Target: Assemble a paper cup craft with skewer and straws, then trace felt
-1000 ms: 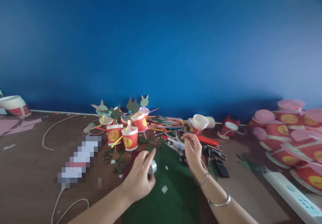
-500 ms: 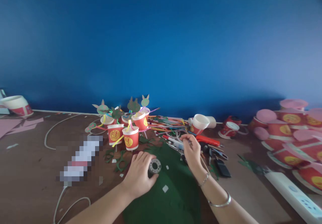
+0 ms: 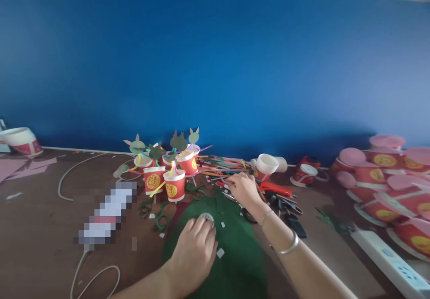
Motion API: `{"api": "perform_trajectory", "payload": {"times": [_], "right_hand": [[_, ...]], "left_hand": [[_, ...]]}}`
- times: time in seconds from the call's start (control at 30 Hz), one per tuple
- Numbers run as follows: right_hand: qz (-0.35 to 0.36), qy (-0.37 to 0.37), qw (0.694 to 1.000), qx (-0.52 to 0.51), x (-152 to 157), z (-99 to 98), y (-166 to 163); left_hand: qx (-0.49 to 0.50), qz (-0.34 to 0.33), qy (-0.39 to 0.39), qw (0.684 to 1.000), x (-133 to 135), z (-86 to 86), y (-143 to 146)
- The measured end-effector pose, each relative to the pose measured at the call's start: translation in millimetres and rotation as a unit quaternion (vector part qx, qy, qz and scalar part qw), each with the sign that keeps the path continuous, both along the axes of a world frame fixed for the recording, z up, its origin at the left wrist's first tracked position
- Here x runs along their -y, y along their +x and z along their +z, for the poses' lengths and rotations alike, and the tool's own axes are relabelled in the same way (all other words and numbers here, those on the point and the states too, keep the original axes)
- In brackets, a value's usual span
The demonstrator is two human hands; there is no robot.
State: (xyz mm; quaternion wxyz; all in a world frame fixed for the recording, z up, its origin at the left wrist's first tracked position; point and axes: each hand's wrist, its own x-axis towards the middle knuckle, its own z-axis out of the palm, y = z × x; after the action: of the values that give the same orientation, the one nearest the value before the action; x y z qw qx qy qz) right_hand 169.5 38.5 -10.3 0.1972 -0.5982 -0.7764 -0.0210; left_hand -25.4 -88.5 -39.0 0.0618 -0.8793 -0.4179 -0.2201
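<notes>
My left hand (image 3: 196,247) rests over a grey ring-shaped roll (image 3: 207,218) on dark green paper (image 3: 235,245). Its fingers curl across the roll, whose far rim shows past the knuckles. Small white paper bits (image 3: 220,253) lie on the green paper to the right. Farther off, my right hand (image 3: 244,190) has its fingers bent together by a red-and-white marker (image 3: 221,184); whatever is between the fingertips is hidden. Scissors (image 3: 230,196) lie partly under that hand. Behind it spreads a pile of coloured pipe cleaners or sticks (image 3: 221,164).
Red paper cups (image 3: 174,186) with green animal heads stand left of centre. A white cup (image 3: 266,166), a red-orange cutter (image 3: 277,188) and a black object (image 3: 295,225) are to the right. Pink-trimmed cups (image 3: 371,178) and a power strip (image 3: 391,261) stand far right. A blue wall (image 3: 215,66) rises behind.
My left hand has shifted right and nearer, now covering more of the grey roll from above. My right hand has moved left and slightly away, toward the marker and pipe cleaners.
</notes>
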Motion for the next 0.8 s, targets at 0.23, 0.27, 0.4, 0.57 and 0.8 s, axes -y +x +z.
{"api": "perform_trajectory", "payload": {"times": [0.23,0.27,0.4,0.57,0.8], "right_hand": [[0.04,-0.065,0.991,0.106,-19.7,-3.5,-17.9],[0.045,-0.066,0.991,0.107,-19.6,-4.4,-18.6],[0.054,-0.065,0.992,0.097,-17.3,-6.8,-18.6],[0.068,-0.01,0.994,-0.088,-18.8,-13.1,-18.9],[0.156,0.027,0.977,-0.141,-15.2,-13.1,-22.0]], "left_hand": [[-0.078,0.035,0.111,0.99,19.4,-29.1,11.8],[-0.076,0.036,0.127,0.988,19.8,-31.7,12.3],[-0.069,0.04,0.166,0.983,20.8,-36.2,13.8],[-0.082,0.022,0.168,0.982,22.4,-34.1,12.5],[-0.086,-0.055,0.166,0.981,22.9,-34.1,12.0]]}}
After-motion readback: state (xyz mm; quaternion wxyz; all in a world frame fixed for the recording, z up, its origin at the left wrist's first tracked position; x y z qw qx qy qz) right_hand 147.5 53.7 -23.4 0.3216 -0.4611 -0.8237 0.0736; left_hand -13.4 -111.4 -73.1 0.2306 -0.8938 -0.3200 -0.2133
